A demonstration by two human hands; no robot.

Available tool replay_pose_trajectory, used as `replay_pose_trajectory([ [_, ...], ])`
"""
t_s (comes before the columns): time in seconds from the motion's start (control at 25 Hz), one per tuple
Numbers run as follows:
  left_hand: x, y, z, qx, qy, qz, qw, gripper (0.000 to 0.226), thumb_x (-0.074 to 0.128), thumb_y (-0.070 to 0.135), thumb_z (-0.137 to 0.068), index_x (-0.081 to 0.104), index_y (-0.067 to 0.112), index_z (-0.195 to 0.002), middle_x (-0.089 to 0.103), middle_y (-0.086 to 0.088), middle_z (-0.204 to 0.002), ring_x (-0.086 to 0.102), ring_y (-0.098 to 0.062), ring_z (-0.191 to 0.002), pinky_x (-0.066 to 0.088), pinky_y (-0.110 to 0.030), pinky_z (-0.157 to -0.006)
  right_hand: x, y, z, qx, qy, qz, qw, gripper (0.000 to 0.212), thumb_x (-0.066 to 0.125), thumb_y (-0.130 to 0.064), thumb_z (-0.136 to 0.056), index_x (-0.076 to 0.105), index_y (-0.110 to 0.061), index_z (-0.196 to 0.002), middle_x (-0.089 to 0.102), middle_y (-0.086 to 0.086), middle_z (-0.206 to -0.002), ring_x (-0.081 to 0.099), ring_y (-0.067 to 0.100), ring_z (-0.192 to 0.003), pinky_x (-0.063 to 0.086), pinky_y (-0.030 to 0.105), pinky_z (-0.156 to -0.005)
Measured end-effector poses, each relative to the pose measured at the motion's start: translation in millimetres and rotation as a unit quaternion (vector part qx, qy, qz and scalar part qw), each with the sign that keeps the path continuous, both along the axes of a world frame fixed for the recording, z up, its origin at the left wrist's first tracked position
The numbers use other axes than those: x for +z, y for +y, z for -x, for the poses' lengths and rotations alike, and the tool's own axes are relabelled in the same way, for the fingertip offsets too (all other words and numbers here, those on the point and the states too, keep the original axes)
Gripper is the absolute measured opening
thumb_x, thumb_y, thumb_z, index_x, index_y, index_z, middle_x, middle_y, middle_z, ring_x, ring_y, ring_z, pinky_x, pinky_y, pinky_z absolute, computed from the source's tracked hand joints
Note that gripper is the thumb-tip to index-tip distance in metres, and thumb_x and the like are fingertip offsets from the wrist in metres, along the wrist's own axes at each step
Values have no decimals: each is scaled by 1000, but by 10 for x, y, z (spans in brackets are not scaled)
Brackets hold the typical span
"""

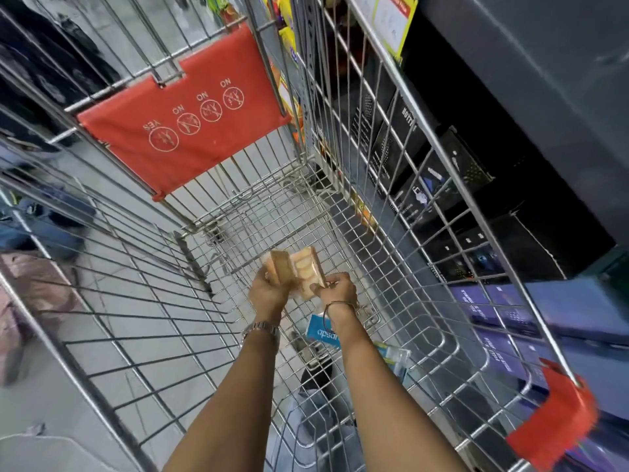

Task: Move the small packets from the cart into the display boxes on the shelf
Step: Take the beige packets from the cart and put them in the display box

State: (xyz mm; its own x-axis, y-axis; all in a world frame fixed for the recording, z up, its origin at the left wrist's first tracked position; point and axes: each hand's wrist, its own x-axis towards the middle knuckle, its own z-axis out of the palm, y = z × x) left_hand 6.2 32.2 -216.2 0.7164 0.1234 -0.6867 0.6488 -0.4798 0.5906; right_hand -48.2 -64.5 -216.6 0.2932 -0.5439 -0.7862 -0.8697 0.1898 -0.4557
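Observation:
Both my arms reach down into a wire shopping cart (391, 253). My left hand (269, 289) and my right hand (337, 289) together hold a bunch of small orange packets (303, 267) just above the cart floor. The left hand grips the left packets, and the right hand pinches the lower right edge of the bunch. The packets are blurred, so I cannot tell how many there are. A blue and white box (321, 330) lies on the cart floor under my right wrist. The shelf (493, 212) with dark display boxes stands to the right of the cart.
A red child-seat flap (183, 131) hangs at the cart's far end, and a red handle cap (558, 420) sits at the near right. Purple boxes (493, 321) fill the lower shelf on the right. Clothing and a person's legs (41, 219) show at the left, beyond the cart.

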Motion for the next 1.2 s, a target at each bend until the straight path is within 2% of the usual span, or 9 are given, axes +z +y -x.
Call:
replay_pose_trajectory([
  [0.16,111,-59,-42,-3,36,91,995,50,67,4,-80,47,8,-126,62,-16,-120,64,-27,-89,56,-29,-65,300,-90,27,-79,-47,18,996,35,73,-17,-76,56,-9,-106,68,12,-114,63,30,-102,48,33,-85],
  [0.28,476,-136,-85,-47,8,167,985,66,75,24,-69,46,7,-126,63,-19,-113,63,-24,-77,56,-21,-51,742,-246,50,-99,-86,37,991,32,73,-14,-76,57,-7,-103,65,14,-116,62,31,-105,49,38,-88],
  [0.4,1085,-314,-207,-48,-51,237,969,55,65,14,-83,34,15,-129,56,-11,-106,59,-17,-77,54,-12,-47,1289,-408,25,-116,-164,29,979,30,72,-3,-73,51,-24,-74,65,13,-103,63,33,-102,53,39,-81],
  [0.52,1788,-531,-357,-4,-157,262,952,47,53,15,-92,28,8,-133,55,-19,-110,57,-12,-75,51,-10,-46,2016,-558,-39,-72,-238,57,967,46,69,6,-74,37,-25,-62,46,-7,-66,52,16,-62,42,9,-51],
  [0.68,2788,-1022,-341,37,-261,321,910,41,48,19,-95,35,7,-132,54,-14,-115,59,-23,-94,54,-27,-72,3108,-861,40,-68,-334,161,926,24,71,4,-73,54,-6,-87,55,1,-76,49,17,-73,37,19,-57],
  [0.92,3682,-2157,320,-137,-239,403,873,39,46,18,-96,47,-1,-129,52,-17,-134,49,-28,-124,39,-42,-106,4031,-1679,870,-234,-375,309,842,29,67,2,-78,59,6,-105,62,17,-84,59,24,-73,46,31,-68],
  [1.0,3802,-2497,691,-180,-186,453,853,38,47,15,-95,46,1,-131,51,-20,-135,50,-31,-123,41,-44,-103,4062,-1943,1270,-299,-361,342,815,27,66,4,-78,61,5,-104,59,14,-82,57,24,-71,43,23,-62],
  [1.08,3854,-2742,1099,-248,-137,493,822,42,43,6,-95,38,5,-137,51,-10,-134,52,-25,-114,45,-41,-92,4064,-2143,1728,-351,-331,325,814,18,64,-2,-80,63,-5,-97,64,25,-89,65,33,-83,51,36,-71],
  [1.2,3786,-3001,1601,-373,-130,479,784,50,43,-10,-91,29,-2,-138,54,-2,-110,58,-4,-88,44,-33,-80,4014,-2307,2277,-454,-294,320,778,5,60,-9,-85,64,-6,-87,66,29,-86,70,20,-82,47,34,-68],
])
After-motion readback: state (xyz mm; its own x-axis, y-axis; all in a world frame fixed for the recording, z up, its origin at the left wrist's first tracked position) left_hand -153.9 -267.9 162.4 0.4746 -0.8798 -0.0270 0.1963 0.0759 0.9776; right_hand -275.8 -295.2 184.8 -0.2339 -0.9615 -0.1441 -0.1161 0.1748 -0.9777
